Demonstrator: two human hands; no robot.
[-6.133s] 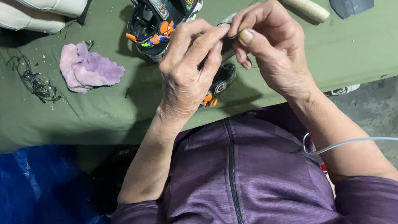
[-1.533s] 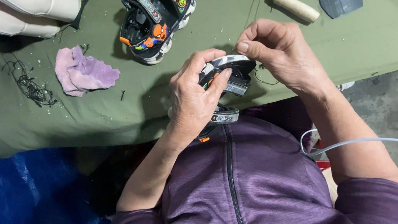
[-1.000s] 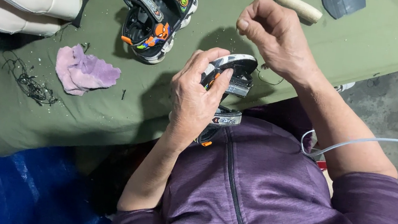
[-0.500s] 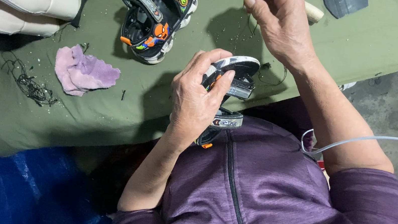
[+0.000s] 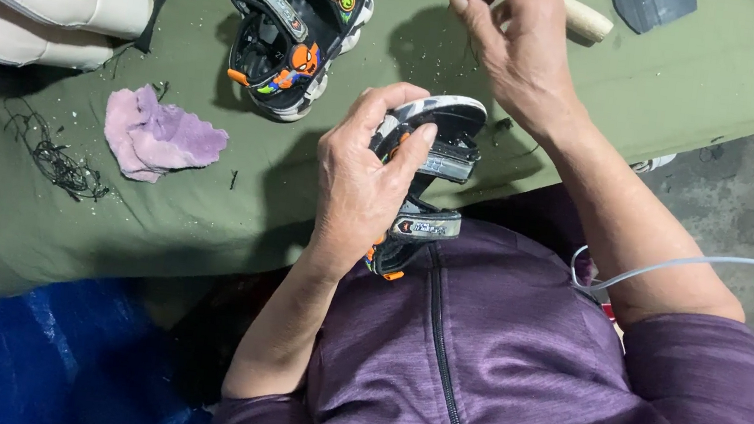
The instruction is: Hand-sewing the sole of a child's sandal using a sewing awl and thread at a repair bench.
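Small black-and-grey child's sandal with orange trim (image 5: pixel 423 184) sits gripped in the left hand (image 5: pixel 363 182) over the lap, long axis running from chest toward the green-covered table (image 5: pixel 301 203); the right hand (image 5: pixel 513 42), raised beyond its toe, has fingertips pinched shut, though anything between them is too fine to see.

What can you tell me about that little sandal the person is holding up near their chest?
The sandal is a small child's shoe, black with grey straps and orange accents, and looks synthetic. It is held sole outward over the edge of the green-covered table, its heel end against the purple jacket. The left hand wraps its side, thumb and fingers over the toe end. The right hand, raised above, does not touch it.
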